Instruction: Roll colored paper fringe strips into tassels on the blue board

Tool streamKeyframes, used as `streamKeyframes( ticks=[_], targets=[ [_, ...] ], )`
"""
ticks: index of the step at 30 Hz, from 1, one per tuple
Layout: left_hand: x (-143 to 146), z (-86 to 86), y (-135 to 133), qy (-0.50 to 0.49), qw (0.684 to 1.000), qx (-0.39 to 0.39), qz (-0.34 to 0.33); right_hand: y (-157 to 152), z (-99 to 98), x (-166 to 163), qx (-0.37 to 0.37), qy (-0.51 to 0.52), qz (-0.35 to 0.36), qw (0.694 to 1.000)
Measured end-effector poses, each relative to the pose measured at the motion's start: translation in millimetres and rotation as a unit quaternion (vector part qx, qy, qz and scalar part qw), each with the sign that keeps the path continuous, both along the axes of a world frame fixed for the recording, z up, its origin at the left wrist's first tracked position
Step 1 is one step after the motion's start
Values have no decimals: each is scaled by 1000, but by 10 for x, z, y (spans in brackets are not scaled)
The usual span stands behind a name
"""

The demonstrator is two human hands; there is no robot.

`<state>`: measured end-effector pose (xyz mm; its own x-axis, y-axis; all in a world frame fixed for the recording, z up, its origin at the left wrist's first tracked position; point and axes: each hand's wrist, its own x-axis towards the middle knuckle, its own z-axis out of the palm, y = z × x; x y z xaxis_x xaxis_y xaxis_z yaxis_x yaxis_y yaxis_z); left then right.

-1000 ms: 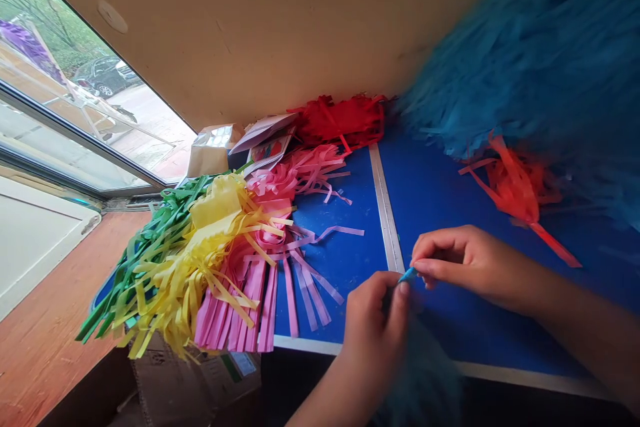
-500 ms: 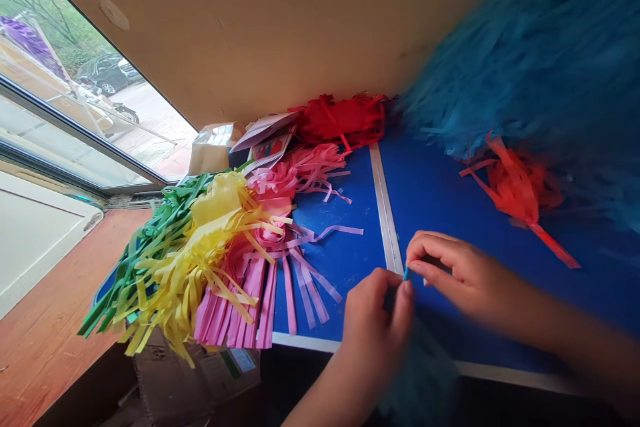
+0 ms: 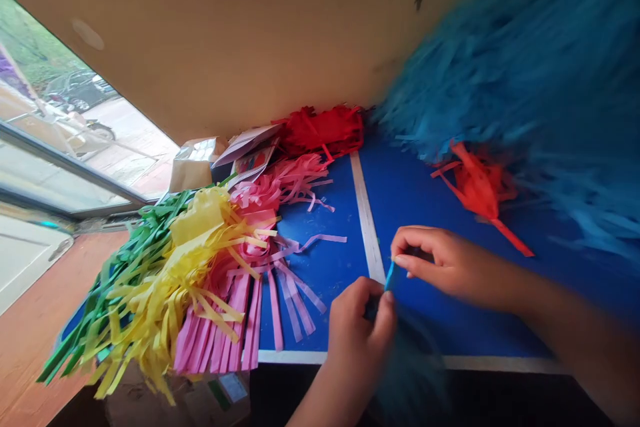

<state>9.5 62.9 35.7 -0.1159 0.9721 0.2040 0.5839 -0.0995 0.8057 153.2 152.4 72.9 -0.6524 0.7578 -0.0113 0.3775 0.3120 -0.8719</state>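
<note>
My left hand (image 3: 361,319) is curled shut round the top of a blue paper tassel (image 3: 413,373) whose fringe hangs, blurred, below the table edge. My right hand (image 3: 437,262) pinches the thin blue paper strip (image 3: 389,275) that sticks up from the left hand's grip. Both hands meet over the blue table (image 3: 435,193), just right of its pale centre seam (image 3: 367,230).
Green (image 3: 107,267), yellow (image 3: 185,260) and pink (image 3: 255,280) fringed tassels lie heaped at the table's left. Red tassels (image 3: 323,130) sit at the back and another red tassel (image 3: 477,187) at the right. A large pile of blue fringe (image 3: 530,67) fills the right. A window (image 3: 65,120) is at far left.
The view has shifted a little right and down. My right hand has drawn slightly left and up along the blue strip, which now stands more upright; my left hand keeps its hold.
</note>
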Motion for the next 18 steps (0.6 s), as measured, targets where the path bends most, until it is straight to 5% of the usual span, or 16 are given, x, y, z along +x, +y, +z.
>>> streamKeyframes(
  ticks=[5,10,15,18],
  targets=[
    [-48,-20,-1,65,995,66,-33,-51,261,59,44,22,31,998],
    [20,94,-124,122,965,205,-105,-484,410,247,61,30,-49,997],
    [255,88,-413,163,936,252,-182,-1083,205,526,-66,71,-139,986],
    [240,36,-677,167,928,299,-144,-1343,49,863,-99,121,-231,960]
  ],
)
